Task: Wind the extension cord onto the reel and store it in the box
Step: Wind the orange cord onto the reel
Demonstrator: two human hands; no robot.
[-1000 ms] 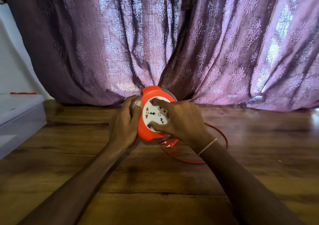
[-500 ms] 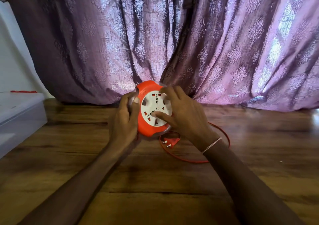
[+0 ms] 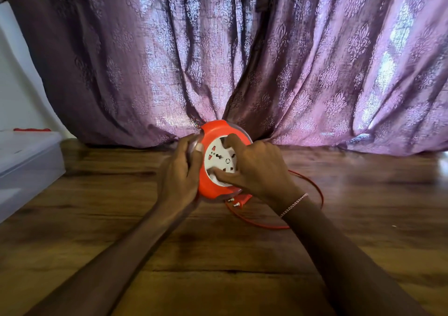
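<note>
An orange round cord reel with a white socket face stands on edge on the wooden floor. My left hand grips its left rim and back. My right hand presses fingers and thumb on the white face. A loop of red cord lies on the floor behind and below my right wrist. The red plug with its metal pins lies just under the reel.
A clear plastic storage box sits at the left edge with something red at its far rim. A purple patterned curtain hangs right behind the reel. Wooden floor stretches in front and to the right.
The white socket face has turned under my right hand, whose fingers shifted around it. The loose red cord loop has stayed about the same.
</note>
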